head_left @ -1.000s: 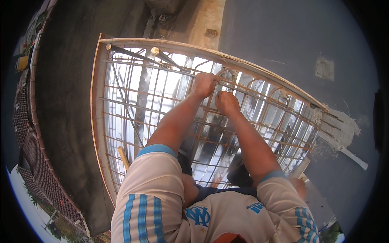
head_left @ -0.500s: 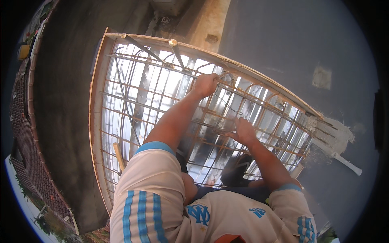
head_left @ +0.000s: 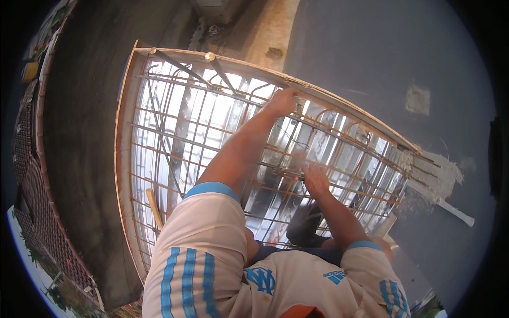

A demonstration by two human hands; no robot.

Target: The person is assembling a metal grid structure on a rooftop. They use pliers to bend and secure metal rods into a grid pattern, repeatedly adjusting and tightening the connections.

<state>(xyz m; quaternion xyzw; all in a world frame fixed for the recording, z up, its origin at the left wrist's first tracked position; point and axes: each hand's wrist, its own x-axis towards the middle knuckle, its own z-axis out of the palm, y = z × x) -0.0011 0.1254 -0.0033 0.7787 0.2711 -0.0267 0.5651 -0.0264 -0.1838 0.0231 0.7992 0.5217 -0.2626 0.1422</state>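
Note:
A mesh of rusty reinforcing bars point(head_left: 183, 159) lies over shiny corrugated metal sheets inside a wooden form. My left hand point(head_left: 284, 102) is closed at the far bars beside the form's far board; what its fingers hold is hidden. A thin tie wire point(head_left: 290, 133) with a bent end hangs below that hand, over the mesh. Nearer me, my right hand point(head_left: 316, 180) is closed around the handle end of pincers point(head_left: 291, 174) that rest on the bars, with orange and dark parts showing. Blur hides the fingertips.
Two round bars point(head_left: 210, 57) lean on the far board point(head_left: 318, 91). A wooden handle point(head_left: 154, 208) sticks up at the left. On the right, bar ends stick out into a rough mortar patch point(head_left: 445, 172) beside a pale strip point(head_left: 457, 213). Tiled roofs point(head_left: 42, 212) lie beyond the left edge.
My right hand has gone from spread fingers above the mesh to closing on the pincers, slightly nearer me. My left hand has shifted a little right and farther away along the bars.

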